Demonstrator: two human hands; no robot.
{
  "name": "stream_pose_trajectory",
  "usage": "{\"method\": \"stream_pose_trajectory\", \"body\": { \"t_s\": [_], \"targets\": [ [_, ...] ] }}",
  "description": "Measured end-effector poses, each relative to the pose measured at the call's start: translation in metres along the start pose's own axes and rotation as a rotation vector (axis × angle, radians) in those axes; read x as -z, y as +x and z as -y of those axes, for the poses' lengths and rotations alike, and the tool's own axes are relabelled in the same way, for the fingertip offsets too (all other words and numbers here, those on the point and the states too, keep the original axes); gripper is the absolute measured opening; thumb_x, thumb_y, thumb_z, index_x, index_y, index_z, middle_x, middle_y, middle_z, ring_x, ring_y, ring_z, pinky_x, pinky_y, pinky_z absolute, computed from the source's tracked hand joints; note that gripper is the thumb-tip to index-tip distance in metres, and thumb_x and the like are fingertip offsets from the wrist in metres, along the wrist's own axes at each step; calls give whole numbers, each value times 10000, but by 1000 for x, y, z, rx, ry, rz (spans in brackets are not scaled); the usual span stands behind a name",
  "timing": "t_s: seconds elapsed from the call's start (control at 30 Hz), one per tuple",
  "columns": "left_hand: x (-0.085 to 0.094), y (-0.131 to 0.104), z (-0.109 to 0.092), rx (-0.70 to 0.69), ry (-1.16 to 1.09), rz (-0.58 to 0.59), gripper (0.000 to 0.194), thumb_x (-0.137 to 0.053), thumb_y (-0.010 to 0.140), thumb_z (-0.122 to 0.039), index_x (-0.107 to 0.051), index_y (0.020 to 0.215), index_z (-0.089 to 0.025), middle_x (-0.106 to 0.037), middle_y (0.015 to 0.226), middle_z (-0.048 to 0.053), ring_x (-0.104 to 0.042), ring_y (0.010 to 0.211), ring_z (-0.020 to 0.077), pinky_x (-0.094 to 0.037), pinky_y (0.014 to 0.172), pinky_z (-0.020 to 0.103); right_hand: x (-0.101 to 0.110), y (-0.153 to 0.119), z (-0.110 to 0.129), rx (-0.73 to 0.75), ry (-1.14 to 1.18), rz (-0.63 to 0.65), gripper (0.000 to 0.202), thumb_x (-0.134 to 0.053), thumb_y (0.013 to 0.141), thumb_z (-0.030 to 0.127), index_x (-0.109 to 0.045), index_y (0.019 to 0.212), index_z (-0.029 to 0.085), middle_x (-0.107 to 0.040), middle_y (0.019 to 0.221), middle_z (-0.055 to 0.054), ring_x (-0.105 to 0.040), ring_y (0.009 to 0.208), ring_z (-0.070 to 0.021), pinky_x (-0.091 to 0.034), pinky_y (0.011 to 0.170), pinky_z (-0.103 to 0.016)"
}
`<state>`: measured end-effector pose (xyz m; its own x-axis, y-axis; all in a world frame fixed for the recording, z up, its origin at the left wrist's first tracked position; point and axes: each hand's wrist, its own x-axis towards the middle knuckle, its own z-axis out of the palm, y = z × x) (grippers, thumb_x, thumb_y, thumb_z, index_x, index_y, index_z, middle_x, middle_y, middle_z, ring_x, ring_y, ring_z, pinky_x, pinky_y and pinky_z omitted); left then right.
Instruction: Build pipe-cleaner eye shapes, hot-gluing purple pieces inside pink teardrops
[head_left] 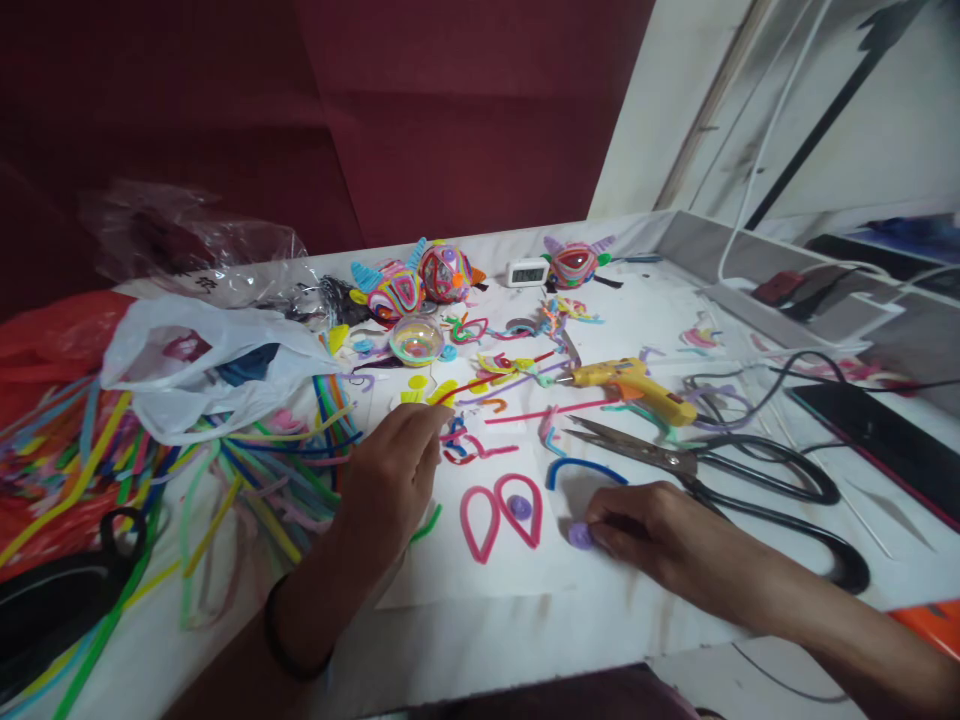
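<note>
My right hand (652,525) is closed, its fingertips on a small purple pipe-cleaner coil (580,536) at the paper's right side. My left hand (397,455) has its fingers pressed together; one end of a red pipe cleaner (471,385) meets the fingertips, but whether it is gripped is hidden. Between the hands lie two pink pipe-cleaner teardrop loops (480,524), the right one with another purple coil (519,508) inside. A curved blue pipe cleaner (585,464) is just above my right hand, and a green piece (427,524) lies beside my left.
Large black-handled scissors (679,460) and a yellow glue gun (630,383) lie at right, near a phone (885,440). Pipe cleaners (255,500) and a white plastic bag (217,385) crowd the left. Decorated balls (448,270), a clear half-sphere (416,342) and a small clock (526,273) stand behind.
</note>
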<state>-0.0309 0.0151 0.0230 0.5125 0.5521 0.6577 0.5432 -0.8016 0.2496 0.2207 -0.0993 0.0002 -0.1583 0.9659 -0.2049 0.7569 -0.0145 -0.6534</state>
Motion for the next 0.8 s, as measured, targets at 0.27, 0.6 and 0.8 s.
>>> {"method": "stream_pose_trajectory", "body": {
  "t_s": [0.27,0.6,0.8],
  "targets": [
    [16,-6,-9,-364,307,-135,241,-536,926,-79,-595,1156,-118,-702,1018,98,-672,965,165,-506,917,236,0,-1,-2,16,-77,-75,206,-491,886,307,-605,735,228,-623,645,-10,-528,557,-143,-348,530,-265],
    [16,-10,-4,-492,372,-99,285,-565,914,-94,-592,1197,-95,-697,1083,116,-667,1024,193,-499,942,250,6,-9,1,70,-115,-149,128,-509,889,295,-600,849,213,-625,766,-29,-542,612,-143,-400,568,-273],
    [11,-7,-1,-483,363,-109,253,-575,900,-64,-594,1152,-66,-705,1003,132,-683,957,197,-520,886,261,-10,-11,9,227,-266,-102,194,-496,935,303,-624,1026,190,-623,995,-103,-630,879,-215,-507,763,-335]
  ]
}}
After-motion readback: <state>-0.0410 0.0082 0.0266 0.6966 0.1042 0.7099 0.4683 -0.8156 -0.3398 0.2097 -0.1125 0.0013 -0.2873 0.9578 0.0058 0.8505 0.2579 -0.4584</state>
